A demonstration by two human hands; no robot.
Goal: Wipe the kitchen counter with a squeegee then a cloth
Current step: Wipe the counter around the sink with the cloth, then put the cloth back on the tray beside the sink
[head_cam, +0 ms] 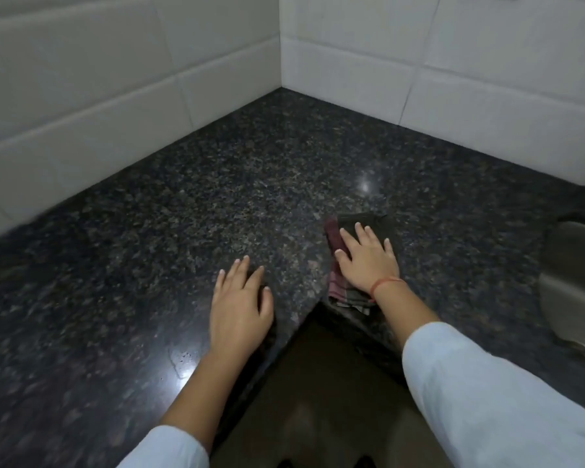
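The dark speckled granite counter [217, 184] fills an L-shaped corner under white wall tiles. My right hand [368, 261] lies flat, fingers spread, on top of a dark checked cloth [336, 238] with maroon stripes, near the counter's inner corner edge. The cloth's lower end pokes out below my wrist, at the edge. My left hand [240, 305] rests palm down on the bare granite to the left of that corner, fingers apart, holding nothing. No squeegee is in view.
White tiled walls [122, 79] close off the counter at the back left and back right, meeting at a corner. A steel sink [574, 282] sits at the right edge. The floor shows below the counter's inner corner.
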